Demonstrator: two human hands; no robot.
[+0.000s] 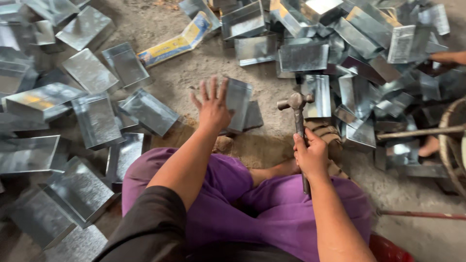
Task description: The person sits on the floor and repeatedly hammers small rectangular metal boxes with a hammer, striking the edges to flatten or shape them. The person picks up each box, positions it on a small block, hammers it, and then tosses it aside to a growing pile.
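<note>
- Up at the top of the floor, left of centre, a long flat package point(180, 42) lies slantwise on the dirt; it is yellow with blue ends, and its print is too small to tell
- around it, on both sides, lie heaps of folded grey sheet-metal trays point(97, 121), some open side up, some tipped over, the thicker pile point(369, 43) at upper right
- the left hand point(212, 107) is spread wide, fingers fanned apart, palm pressed flat on the top of a metal tray point(238, 104) that stands on its edge on the ground just ahead of the knees; it grips nothing
- the right hand point(310, 154) is closed in a fist round the handle of a hammer point(297, 116), held upright with the rusty head above the fist and just right of the standing tray, not touching it
- that tray is dull silver, rectangular, with turned-up rims and a darker sheet point(253, 115) behind it
- purple cloth point(228, 194) covers the crossed legs below both arms
</note>
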